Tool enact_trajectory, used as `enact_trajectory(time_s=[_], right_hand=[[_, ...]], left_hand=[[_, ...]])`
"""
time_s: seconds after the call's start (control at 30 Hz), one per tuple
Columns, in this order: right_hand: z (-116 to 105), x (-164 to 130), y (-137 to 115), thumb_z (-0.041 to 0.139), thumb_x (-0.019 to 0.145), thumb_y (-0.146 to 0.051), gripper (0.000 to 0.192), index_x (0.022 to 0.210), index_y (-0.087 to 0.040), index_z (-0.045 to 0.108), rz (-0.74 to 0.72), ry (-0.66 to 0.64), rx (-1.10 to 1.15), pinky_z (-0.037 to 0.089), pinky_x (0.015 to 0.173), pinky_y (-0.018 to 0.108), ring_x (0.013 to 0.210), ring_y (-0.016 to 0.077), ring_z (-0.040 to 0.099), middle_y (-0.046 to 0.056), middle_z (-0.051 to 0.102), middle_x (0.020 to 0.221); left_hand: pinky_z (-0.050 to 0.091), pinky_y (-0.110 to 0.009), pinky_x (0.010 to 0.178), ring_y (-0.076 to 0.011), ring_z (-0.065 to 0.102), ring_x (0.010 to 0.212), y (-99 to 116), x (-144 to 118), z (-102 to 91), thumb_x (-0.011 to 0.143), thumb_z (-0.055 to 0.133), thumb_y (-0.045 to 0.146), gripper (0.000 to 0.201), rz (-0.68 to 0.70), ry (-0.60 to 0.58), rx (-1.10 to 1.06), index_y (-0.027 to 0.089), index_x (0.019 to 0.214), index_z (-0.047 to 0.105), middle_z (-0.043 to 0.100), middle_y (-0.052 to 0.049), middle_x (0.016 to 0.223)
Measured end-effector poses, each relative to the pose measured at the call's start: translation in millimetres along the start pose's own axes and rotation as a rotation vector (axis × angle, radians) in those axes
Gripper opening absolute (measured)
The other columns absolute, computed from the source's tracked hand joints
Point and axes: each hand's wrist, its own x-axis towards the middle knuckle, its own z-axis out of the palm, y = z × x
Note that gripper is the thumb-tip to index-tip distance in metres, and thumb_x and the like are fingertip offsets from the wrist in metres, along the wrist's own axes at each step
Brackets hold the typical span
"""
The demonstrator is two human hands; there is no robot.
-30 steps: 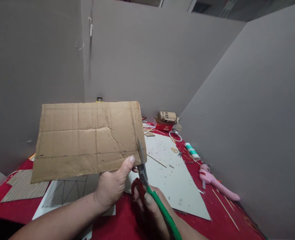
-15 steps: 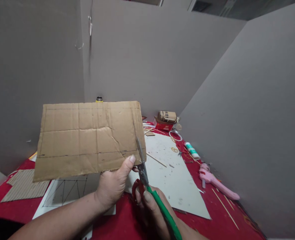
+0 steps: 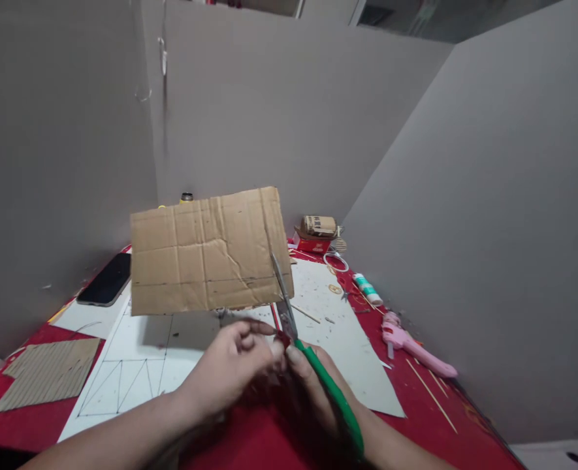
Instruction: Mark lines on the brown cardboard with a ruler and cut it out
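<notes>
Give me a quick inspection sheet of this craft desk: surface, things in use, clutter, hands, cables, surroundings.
Surface: red table cover, with a white sheet bearing drawn triangles.
Things in use: brown cardboard piece held up with pencil lines on it; green-handled scissors, blades at its right edge.
Clutter: black phone, corrugated scrap, pink glue gun, glue tube, wooden sticks, small red box.
Hands: left hand below the cardboard's lower edge, grip blurred; right hand gripping the scissors.
Cables: nothing seen.
Surroundings: grey partition walls on three sides.
</notes>
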Motion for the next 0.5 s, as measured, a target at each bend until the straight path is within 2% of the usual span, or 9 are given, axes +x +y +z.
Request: enact_trajectory(time_s=[0.07,0.1,0.17,0.23,0.27,0.3,0.33,0.37,0.5], right_hand=[[-13.1,-1.8,-5.0,0.035,0.101,-0.058,0.049,0.072,-0.021,0.049,0.032,0.007,-0.064,0.037,0.050,0.027,0.058,0.0139,0.037,-0.001,0.043,0.062],[-19.5,-3.9,-7.8,0.035,0.102,-0.057,0.048,0.072,-0.022,0.049,0.043,0.006,-0.106,0.036,0.050,0.027,0.058,0.0142,0.036,-0.001,0.043,0.062],[-30.8,-9.1,-12.6,0.033,0.102,-0.058,0.049,0.070,-0.022,0.047,0.044,-0.004,-0.188,0.035,0.050,0.028,0.058,0.0143,0.035,-0.001,0.042,0.061],[-39.5,-13.5,-14.4,0.031,0.101,-0.061,0.052,0.069,-0.022,0.045,0.031,-0.045,-0.242,0.036,0.053,0.028,0.059,0.0141,0.035,-0.001,0.042,0.064],[-42.7,-15.1,-13.6,0.032,0.100,-0.063,0.053,0.069,-0.022,0.046,0.021,-0.071,-0.243,0.037,0.053,0.028,0.060,0.0140,0.036,-0.001,0.042,0.065],[-45.4,-16.2,-11.6,0.033,0.099,-0.064,0.055,0.069,-0.021,0.047,0.012,-0.094,-0.229,0.038,0.053,0.027,0.060,0.0139,0.037,-0.001,0.044,0.065],[-47.5,-17.0,-8.3,0.035,0.098,-0.066,0.055,0.069,-0.021,0.049,0.002,-0.108,-0.203,0.038,0.052,0.026,0.060,0.0139,0.038,0.000,0.045,0.065],[-49.2,-17.6,-4.1,0.038,0.096,-0.067,0.056,0.069,-0.021,0.051,-0.005,-0.118,-0.172,0.039,0.051,0.026,0.060,0.0139,0.038,0.000,0.046,0.064],[-54.9,-20.0,17.2,0.051,0.090,-0.068,0.053,0.069,-0.020,0.058,0.009,-0.097,-0.069,0.041,0.049,0.024,0.058,0.0139,0.042,0.000,0.052,0.062]], left_hand=[[0.045,-0.022,0.059,-0.0131,0.058,0.058,18.1,-18.7,-4.1,0.075,0.076,0.049,0.032,-0.155,-0.172,0.189,0.018,0.071,0.067,0.066,-0.001,0.064],[0.046,-0.022,0.059,-0.0138,0.059,0.060,31.2,-28.2,-7.6,0.077,0.073,0.049,0.032,-0.154,-0.177,0.300,0.019,0.067,0.067,0.067,-0.002,0.065],[0.049,-0.022,0.063,-0.0174,0.064,0.068,63.0,-40.0,-17.5,0.082,0.068,0.049,0.028,0.119,0.024,0.526,0.023,0.073,0.072,0.071,-0.002,0.070],[0.052,-0.024,0.077,-0.0206,0.068,0.082,96.0,-35.3,-31.1,0.080,0.071,0.050,0.025,0.454,0.333,0.738,0.027,0.089,0.077,0.076,-0.001,0.087],[0.050,-0.027,0.088,-0.0229,0.068,0.093,110.4,-26.2,-39.0,0.078,0.073,0.051,0.033,0.609,0.472,0.837,0.027,0.101,0.076,0.077,-0.001,0.100],[0.047,-0.032,0.098,-0.0264,0.066,0.105,122.4,-13.7,-47.3,0.077,0.074,0.052,0.045,0.666,0.512,0.933,0.026,0.114,0.073,0.075,-0.002,0.112],[0.044,-0.037,0.103,-0.0291,0.064,0.113,131.6,0.8,-55.5,0.078,0.074,0.053,0.055,0.662,0.499,0.986,0.024,0.124,0.068,0.072,-0.004,0.120],[0.044,-0.039,0.103,-0.0303,0.063,0.115,137.8,15.8,-63.1,0.078,0.074,0.053,0.061,0.597,0.426,0.994,0.023,0.130,0.065,0.071,-0.006,0.123],[0.058,-0.037,0.076,-0.0303,0.074,0.088,140.8,60.9,-76.8,0.070,0.080,0.050,0.050,0.197,0.030,0.763,0.021,0.112,0.075,0.078,-0.010,0.102]])
